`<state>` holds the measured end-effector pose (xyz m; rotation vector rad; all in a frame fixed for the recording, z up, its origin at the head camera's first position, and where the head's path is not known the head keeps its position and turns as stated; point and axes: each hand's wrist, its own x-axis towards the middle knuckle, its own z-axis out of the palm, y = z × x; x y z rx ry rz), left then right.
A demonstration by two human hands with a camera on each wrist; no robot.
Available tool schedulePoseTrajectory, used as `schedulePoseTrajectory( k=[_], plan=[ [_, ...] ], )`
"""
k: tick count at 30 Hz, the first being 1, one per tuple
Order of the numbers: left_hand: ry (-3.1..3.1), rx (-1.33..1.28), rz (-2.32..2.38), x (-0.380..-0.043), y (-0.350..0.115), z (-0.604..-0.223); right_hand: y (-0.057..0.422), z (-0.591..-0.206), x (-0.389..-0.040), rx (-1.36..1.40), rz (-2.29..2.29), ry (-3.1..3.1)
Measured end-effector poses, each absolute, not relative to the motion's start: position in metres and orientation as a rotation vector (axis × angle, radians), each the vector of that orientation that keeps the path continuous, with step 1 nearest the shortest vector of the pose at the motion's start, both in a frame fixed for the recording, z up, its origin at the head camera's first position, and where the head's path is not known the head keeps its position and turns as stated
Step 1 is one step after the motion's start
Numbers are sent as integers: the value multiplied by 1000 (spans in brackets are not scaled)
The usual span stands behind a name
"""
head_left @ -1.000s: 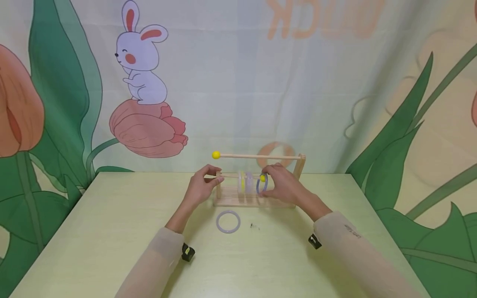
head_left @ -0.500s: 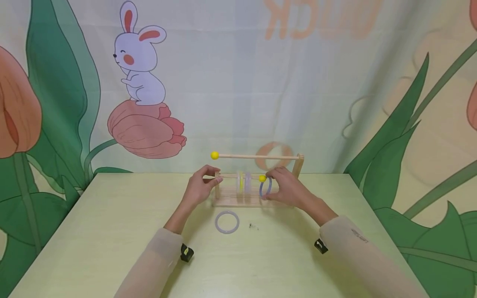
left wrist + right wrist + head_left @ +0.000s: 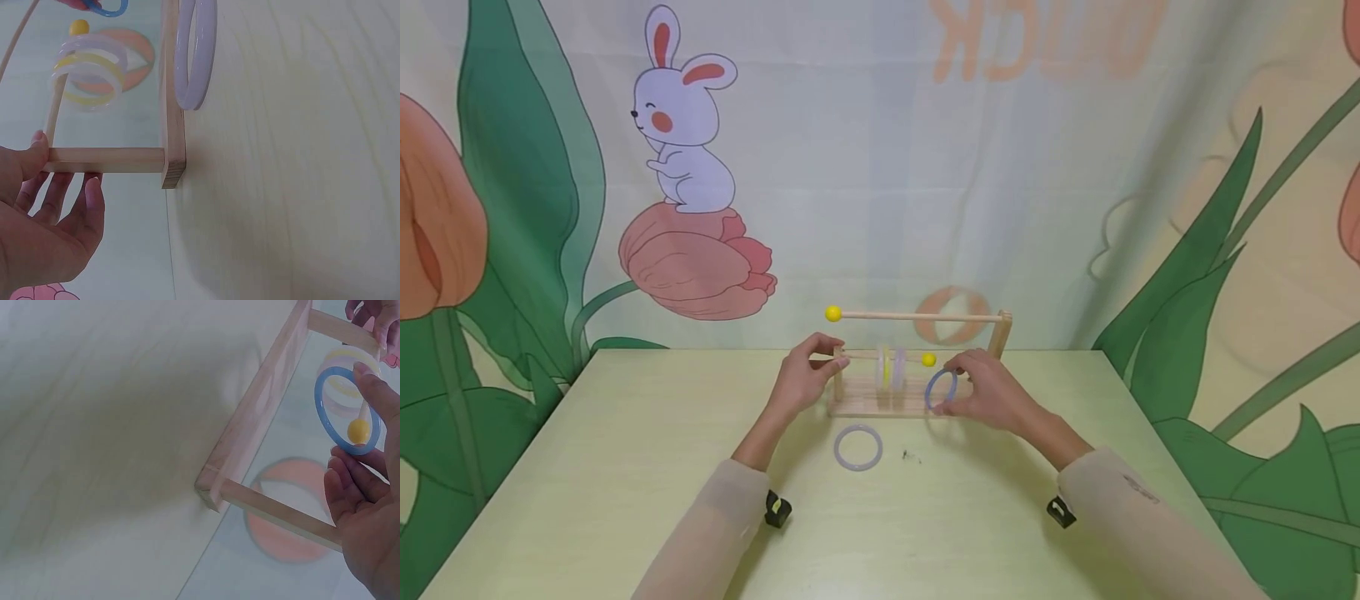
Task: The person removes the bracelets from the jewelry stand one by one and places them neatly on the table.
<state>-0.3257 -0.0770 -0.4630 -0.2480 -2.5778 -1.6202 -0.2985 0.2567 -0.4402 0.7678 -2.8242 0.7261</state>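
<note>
A wooden rack (image 3: 887, 408) stands near the table's back edge, with a lower rod ending in a yellow ball (image 3: 929, 360). My left hand (image 3: 808, 371) grips the rack's left post (image 3: 106, 160), thumb on one side and fingers on the other. Between thumb and fingertips, my right hand (image 3: 992, 387) pinches a blue ring (image 3: 319, 403), tilted and just to the right of that ball. Lilac (image 3: 899, 369) and yellow-and-clear rings (image 3: 886, 371) hang on the lower rod. Another lilac ring (image 3: 837, 448) lies flat on the table in front of the rack.
Above, an upper rod (image 3: 917, 316) with a yellow ball (image 3: 833, 313) at its left end extends from the tall right post (image 3: 1000, 335). Small dark marks (image 3: 911, 456) show on the table (image 3: 625, 500). A printed cloth (image 3: 820, 167) hangs behind.
My right hand has drawn the blue ring rightward and slightly down, from around the lower rod's ball to clear of it. The left hand stays on the post.
</note>
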Motion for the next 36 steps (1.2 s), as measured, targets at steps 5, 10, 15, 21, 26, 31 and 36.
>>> schedulePoseTrajectory(
  k=[5,10,15,21,26,31,36],
  plan=[
    [-2575,-241,-1617,-326,-78,-463,257,-447,-293,758,846,-2801],
    [-2588,-235,-1609,-326,-79,-464,256,-460,-288,766,973,-2785],
    [-2588,-233,-1615,-326,-78,-464,250,-471,-281,792,1069,-2767],
    [-2581,-248,-1620,-326,-77,-463,241,-485,-272,801,1159,-2777],
    [-2590,-247,-1615,-327,-77,-464,234,-497,-268,790,1189,-2777],
    [-2592,-247,-1609,-327,-76,-466,230,-507,-263,759,1210,-2793],
    [-2584,-245,-1618,-327,-77,-464,224,-507,-259,741,1228,-2799]
  ],
)
